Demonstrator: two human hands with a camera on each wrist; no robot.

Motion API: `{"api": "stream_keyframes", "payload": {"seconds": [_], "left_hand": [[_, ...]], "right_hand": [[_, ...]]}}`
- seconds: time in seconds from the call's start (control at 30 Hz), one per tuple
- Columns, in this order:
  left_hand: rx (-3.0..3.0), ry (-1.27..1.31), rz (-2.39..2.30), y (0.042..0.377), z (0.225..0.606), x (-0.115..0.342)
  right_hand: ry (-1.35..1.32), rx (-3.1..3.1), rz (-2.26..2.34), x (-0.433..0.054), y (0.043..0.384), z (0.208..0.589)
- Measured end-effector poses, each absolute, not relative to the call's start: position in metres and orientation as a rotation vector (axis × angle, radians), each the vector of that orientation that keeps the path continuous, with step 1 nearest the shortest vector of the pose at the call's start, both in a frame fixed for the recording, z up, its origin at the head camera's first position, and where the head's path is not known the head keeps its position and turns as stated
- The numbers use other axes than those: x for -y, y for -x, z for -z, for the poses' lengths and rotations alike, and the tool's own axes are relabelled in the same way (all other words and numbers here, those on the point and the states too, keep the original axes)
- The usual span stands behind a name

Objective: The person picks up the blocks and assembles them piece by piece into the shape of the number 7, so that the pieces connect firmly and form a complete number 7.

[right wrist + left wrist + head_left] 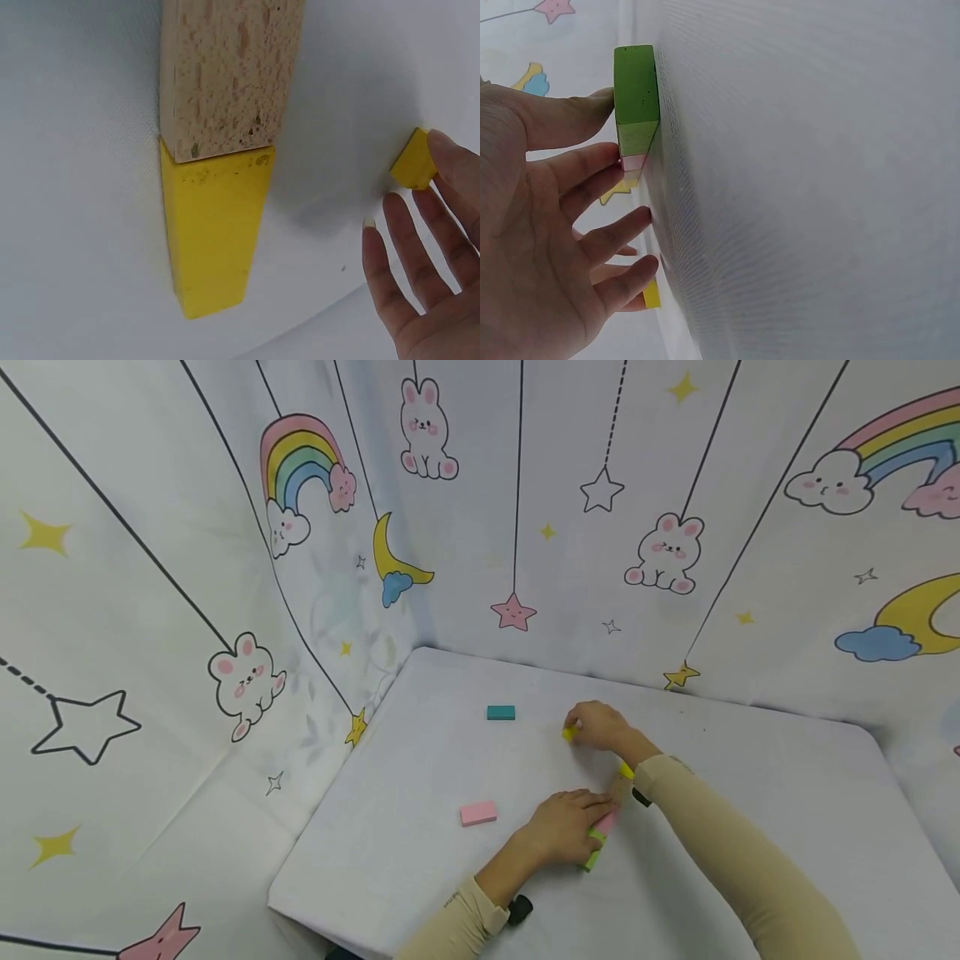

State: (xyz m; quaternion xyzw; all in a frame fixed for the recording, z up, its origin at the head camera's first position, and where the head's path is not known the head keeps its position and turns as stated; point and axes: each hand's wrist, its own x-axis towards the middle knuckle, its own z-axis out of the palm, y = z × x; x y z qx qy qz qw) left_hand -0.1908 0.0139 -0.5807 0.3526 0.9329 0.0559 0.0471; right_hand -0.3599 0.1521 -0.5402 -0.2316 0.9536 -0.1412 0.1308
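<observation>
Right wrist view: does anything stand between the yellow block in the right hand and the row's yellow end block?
Nothing visible does; only white cloth lies between the held block and the yellow end block.

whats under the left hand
Under the left hand, parts of a green block and a pink block show in the head view; what the hand covers there cannot be seen.

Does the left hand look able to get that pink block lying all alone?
Probably yes: nothing stands between the left hand and the lone pink block, though the hand is touching the row of blocks.
</observation>
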Motion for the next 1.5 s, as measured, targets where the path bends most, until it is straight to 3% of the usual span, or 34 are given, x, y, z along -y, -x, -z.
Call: {"api": "stream_keyframes", "payload": {"seconds": [1.5], "left_hand": [[-2.867, -1.071, -0.132, 0.192, 0.584, -0.017]], "right_hand": [[0.407, -2.836, 0.358, -0.211, 0.370, 0.545]]}}
